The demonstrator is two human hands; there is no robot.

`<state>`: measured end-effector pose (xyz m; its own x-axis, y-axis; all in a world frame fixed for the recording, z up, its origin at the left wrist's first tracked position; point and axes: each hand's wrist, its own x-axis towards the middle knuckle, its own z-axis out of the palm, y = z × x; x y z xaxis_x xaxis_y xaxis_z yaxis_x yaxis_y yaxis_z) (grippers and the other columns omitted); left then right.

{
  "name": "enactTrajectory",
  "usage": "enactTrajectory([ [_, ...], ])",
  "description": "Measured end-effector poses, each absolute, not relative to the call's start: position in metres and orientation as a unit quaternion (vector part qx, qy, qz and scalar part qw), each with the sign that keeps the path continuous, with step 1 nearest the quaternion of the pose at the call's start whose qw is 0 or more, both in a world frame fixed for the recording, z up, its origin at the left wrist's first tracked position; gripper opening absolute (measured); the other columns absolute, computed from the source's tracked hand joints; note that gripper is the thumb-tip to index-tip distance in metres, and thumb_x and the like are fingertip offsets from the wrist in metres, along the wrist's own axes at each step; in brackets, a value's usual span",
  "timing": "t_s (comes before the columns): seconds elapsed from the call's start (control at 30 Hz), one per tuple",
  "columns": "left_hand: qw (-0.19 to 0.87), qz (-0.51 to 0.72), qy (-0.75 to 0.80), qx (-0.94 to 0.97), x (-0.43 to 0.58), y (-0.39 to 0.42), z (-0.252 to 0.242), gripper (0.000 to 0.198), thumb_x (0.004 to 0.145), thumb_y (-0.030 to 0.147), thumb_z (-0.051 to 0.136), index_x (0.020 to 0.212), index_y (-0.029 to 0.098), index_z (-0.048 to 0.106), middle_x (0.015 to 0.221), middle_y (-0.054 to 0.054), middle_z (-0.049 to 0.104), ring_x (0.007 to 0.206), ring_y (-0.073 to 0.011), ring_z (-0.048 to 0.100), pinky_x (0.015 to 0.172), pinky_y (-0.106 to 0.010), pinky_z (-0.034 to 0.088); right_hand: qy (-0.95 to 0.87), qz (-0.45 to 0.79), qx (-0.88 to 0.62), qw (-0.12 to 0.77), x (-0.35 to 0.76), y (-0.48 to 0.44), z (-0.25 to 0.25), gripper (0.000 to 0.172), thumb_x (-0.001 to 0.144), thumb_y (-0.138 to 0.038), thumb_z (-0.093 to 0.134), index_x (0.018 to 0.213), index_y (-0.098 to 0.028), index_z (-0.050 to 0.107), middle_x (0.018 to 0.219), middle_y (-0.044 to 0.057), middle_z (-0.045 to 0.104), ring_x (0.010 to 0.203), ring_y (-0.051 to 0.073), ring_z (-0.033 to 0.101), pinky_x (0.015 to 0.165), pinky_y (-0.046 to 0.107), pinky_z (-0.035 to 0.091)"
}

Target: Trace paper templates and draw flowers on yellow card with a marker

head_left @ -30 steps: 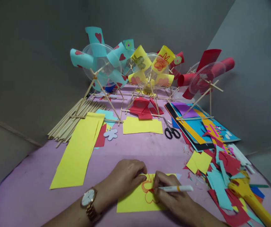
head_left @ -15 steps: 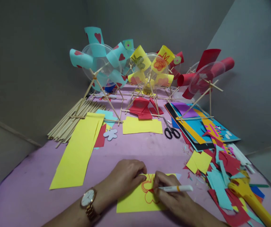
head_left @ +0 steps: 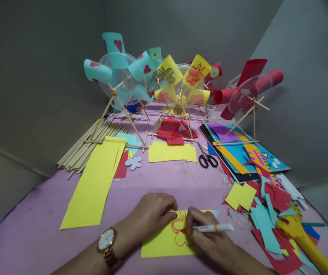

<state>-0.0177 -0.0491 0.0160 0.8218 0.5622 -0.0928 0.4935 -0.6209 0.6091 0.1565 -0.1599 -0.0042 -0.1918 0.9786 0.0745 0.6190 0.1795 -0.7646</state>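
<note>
Before me on the table lies a yellow paper sheet [head_left: 158, 244] with a red-orange flower-like outline [head_left: 182, 238] drawn on it, partly covered by my hand. My right hand [head_left: 204, 231] grips a white marker [head_left: 214, 228] with an orange band, its red tip touching the sheet. Over the sheet's upper left part rests my left hand [head_left: 155, 214], wearing a watch [head_left: 106, 240] at the wrist; its fingers are loosely bent, thumb apart from the index finger. A bit of pale purple [head_left: 215, 213] peeks out past the sheet's far right corner.
Pinwheels on stick frames stand behind: blue [head_left: 120, 72], yellow [head_left: 182, 82], red [head_left: 251, 88]. Wooden sticks [head_left: 86, 147] and yellow strips [head_left: 92, 187] lie left. Black-handled scissors [head_left: 208, 159] lie mid-table. A yellow glue gun [head_left: 304, 236] and paper scraps [head_left: 267, 225] crowd the right.
</note>
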Motion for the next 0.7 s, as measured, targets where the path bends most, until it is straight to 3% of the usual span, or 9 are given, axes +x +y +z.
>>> enactTrajectory([
  [0.3, 0.323, 0.053, 0.299, 0.896, -0.017, -0.049, 0.017, 0.010, 0.080, 0.015, 0.057, 0.082, 0.020, 0.066, 0.067, 0.004, 0.061, 0.058, -0.0109, 0.052, 0.054, -0.020, 0.032, -0.476, 0.471, -0.607, 0.428, 0.155, -0.149, -0.002, 0.005, 0.070, -0.024, 0.045, 0.065, -0.022, 0.044, 0.050, -0.007, 0.042, 0.046, 0.012, 0.038, 0.045, 0.022, 0.027],
  [0.4, 0.324, 0.052, 0.299, 0.896, -0.016, -0.049, 0.017, 0.009, 0.080, 0.016, 0.058, 0.083, 0.020, 0.066, 0.067, 0.004, 0.062, 0.058, -0.0111, 0.052, 0.054, -0.020, 0.032, -0.462, 0.491, -0.608, 0.419, 0.155, -0.146, -0.004, 0.001, 0.067, -0.022, 0.045, 0.068, -0.022, 0.045, 0.052, -0.005, 0.048, 0.048, 0.013, 0.040, 0.046, 0.023, 0.028],
  [0.53, 0.323, 0.053, 0.299, 0.896, -0.017, -0.048, 0.016, 0.009, 0.079, 0.015, 0.058, 0.082, 0.020, 0.065, 0.067, 0.004, 0.062, 0.058, -0.0109, 0.052, 0.054, -0.020, 0.032, -0.519, 0.429, -0.633, 0.384, 0.155, -0.148, -0.007, 0.002, 0.064, -0.021, 0.043, 0.064, -0.022, 0.045, 0.053, -0.005, 0.042, 0.051, 0.013, 0.040, 0.047, 0.024, 0.027],
  [0.7, 0.322, 0.054, 0.298, 0.897, -0.017, -0.049, 0.015, 0.010, 0.080, 0.015, 0.057, 0.084, 0.020, 0.066, 0.068, 0.004, 0.062, 0.059, -0.0107, 0.053, 0.055, -0.020, 0.033, -0.563, 0.371, -0.663, 0.326, 0.156, -0.156, -0.001, 0.008, 0.073, -0.020, 0.040, 0.067, -0.022, 0.046, 0.063, -0.002, 0.049, 0.068, 0.018, 0.047, 0.059, 0.026, 0.033],
])
